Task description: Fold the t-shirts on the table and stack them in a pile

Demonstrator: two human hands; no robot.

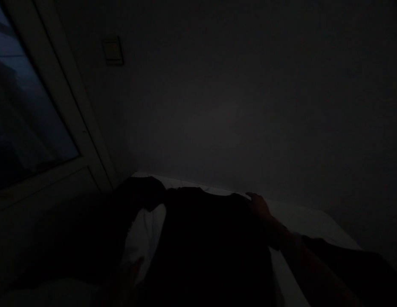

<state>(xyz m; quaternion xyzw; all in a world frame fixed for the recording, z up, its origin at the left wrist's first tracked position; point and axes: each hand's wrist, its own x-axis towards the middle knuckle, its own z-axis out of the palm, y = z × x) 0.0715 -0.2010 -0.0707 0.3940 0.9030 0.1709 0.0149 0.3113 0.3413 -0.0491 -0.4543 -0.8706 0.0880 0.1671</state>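
Dimly, on my feed, the right hand (259,205) showed as open, its fingers (252,195) stretched out and laid on the far edge of a dark garment (204,243) rather than clenched on anything. The left hand (123,277) sat low in the frame, a blurred shape in the gloom near the garment, and I could not tell whether it was gripping anything or released. The garment lay spread on a white-sheeted bed (300,217), its dark mass filling the lower middle of the view, with a sleeve-like fold (143,192) reaching toward the far left corner of the bed and a strip of white sheet showing below that fold. The right forearm (313,273) came in from the lower right corner. Beyond the bed stood a plain dim wall (236,106) bearing a small wall plate (112,51), and at left a door frame (65,98) held a dark glass pane (25,106).
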